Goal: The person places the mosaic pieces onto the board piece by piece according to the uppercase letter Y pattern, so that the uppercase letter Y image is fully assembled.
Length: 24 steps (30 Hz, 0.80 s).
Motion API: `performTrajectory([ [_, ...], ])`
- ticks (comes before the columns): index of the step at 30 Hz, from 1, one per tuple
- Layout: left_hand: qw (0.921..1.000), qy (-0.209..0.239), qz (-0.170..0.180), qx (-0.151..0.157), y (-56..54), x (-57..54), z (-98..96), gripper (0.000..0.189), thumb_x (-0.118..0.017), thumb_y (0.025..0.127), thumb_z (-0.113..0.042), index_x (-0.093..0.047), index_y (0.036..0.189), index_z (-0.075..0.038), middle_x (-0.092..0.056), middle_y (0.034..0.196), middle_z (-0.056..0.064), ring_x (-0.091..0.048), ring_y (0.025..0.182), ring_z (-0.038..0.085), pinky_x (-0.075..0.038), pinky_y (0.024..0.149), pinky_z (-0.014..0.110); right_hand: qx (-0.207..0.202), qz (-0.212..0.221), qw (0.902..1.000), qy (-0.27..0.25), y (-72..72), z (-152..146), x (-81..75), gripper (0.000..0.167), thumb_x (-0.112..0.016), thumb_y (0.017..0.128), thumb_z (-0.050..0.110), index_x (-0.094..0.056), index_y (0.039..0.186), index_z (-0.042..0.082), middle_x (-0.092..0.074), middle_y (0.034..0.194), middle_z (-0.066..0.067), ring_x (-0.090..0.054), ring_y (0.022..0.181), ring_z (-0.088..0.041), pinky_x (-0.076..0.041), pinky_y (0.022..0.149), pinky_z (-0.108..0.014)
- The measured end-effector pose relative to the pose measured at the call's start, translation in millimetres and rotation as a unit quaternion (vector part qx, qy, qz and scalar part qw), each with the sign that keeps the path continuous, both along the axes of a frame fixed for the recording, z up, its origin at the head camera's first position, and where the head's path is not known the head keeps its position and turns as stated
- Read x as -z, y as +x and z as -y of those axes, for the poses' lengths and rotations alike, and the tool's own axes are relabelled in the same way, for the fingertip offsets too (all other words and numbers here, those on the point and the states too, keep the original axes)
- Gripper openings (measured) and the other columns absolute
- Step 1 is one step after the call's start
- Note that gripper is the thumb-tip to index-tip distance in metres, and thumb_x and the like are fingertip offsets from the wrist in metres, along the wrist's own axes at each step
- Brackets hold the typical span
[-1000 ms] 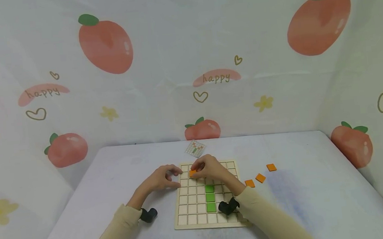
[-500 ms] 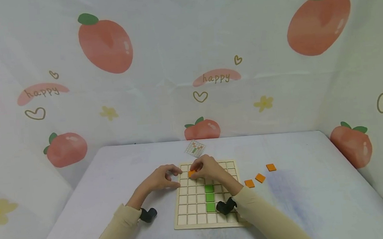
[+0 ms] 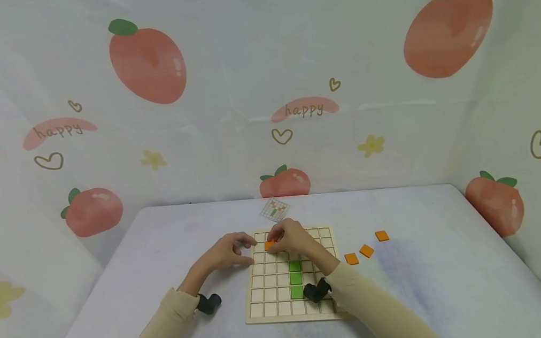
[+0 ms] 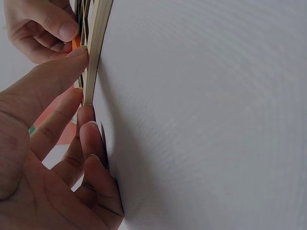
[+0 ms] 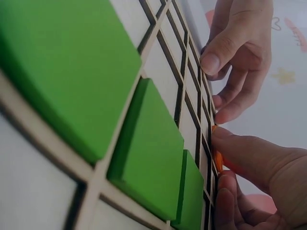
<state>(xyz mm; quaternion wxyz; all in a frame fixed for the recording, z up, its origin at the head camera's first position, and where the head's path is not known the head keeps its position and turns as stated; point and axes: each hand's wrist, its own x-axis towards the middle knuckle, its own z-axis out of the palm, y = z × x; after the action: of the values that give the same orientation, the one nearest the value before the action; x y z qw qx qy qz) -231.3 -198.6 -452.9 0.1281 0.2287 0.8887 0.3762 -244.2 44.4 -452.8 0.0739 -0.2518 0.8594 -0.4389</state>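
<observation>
A wooden grid board lies on the table, with a column of three green tiles set in its cells. My right hand pinches an orange square tile between thumb and fingers over the second row from the far side, near the left. In the right wrist view that orange tile shows edge-on at the board's surface, partly hidden by the thumb. My left hand rests at the board's left edge, its thumb and fingers spread apart; the left wrist view shows the fingertips touching the wooden rim.
Three loose orange tiles lie on the table to the right of the board. Behind the board is a small card printed with a coloured grid pattern. A white fruit-print cloth hangs around the table's back and sides.
My right hand has shifted slightly left with the orange tile, over the second column. The left hand stays at the board's edge.
</observation>
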Motion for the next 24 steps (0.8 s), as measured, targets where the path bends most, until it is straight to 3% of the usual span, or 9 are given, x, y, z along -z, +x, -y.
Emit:
performTrajectory([
  [9, 1.0000, 0.000, 0.000, -0.005, 0.7, -0.9, -0.8, 0.040, -0.087, 0.081, -0.013, -0.070, 0.117, -0.006, -0.061, 0.105, 0.003, -0.052, 0.079, 0.018, -0.045, 0.071, 0.032, -0.009, 0.019, 0.9995, -0.023, -0.8, -4, 0.4, 0.016, -0.086, 0.081, 0.007, -0.077, 0.093, 0.002, -0.070, 0.089, -0.003, -0.059, 0.078, -0.013, -0.051, 0.073, -0.029],
  [24, 0.9999, -0.006, -0.004, -0.009, -0.4, 3.3, -1.2, 0.040, -0.086, 0.082, -0.013, -0.070, 0.118, -0.006, -0.061, 0.105, 0.002, -0.051, 0.079, 0.018, -0.045, 0.071, 0.031, -0.095, 0.015, 0.9932, -0.065, 1.2, -53, -5.6, 0.022, -0.077, 0.090, 0.009, -0.074, 0.109, -0.003, -0.071, 0.104, -0.011, -0.067, 0.089, -0.022, -0.054, 0.081, -0.032],
])
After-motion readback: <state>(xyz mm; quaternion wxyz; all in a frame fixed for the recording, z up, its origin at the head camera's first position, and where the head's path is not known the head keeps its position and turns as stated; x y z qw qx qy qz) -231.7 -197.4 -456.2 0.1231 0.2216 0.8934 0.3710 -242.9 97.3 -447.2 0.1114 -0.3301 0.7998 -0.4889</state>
